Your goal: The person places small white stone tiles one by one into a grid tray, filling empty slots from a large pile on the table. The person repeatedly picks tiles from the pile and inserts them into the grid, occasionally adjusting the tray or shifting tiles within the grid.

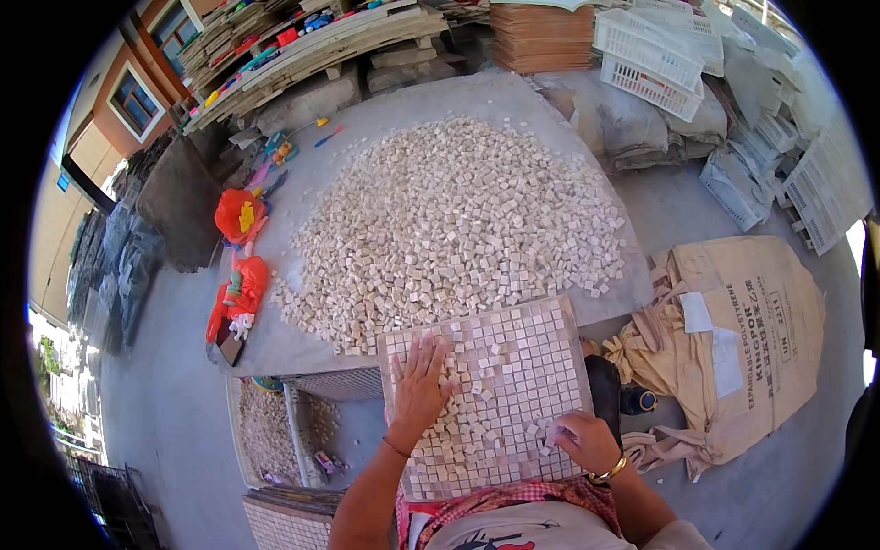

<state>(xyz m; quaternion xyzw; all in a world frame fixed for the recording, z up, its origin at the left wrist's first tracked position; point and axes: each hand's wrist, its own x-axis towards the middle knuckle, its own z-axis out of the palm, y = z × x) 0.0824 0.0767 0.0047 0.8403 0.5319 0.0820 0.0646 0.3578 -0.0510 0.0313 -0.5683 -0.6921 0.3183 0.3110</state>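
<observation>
A square grid board [584, 368] lies tilted across my lap, with its far edge by the table. Small pale stone tiles fill much of its grid, mainly at the right and along the far side. Loose tiles [463, 371] are scattered over its middle and lower left. My left hand [420, 390] rests flat near the board's upper left, fingers stretched out over the tiles. At the lower right, my right hand [588, 442] pinches a small stone tile [551, 435] between thumb and fingers, just at the grid surface.
A large heap of tiles [458, 215] covers the grey table [495, 89]. Red plastic bags [240, 215] and small toys sit along its left edge. Below left stands a divided bin [291, 431] of tiles. On the right lie a beige sack [761, 339] and a dark bottle [637, 401].
</observation>
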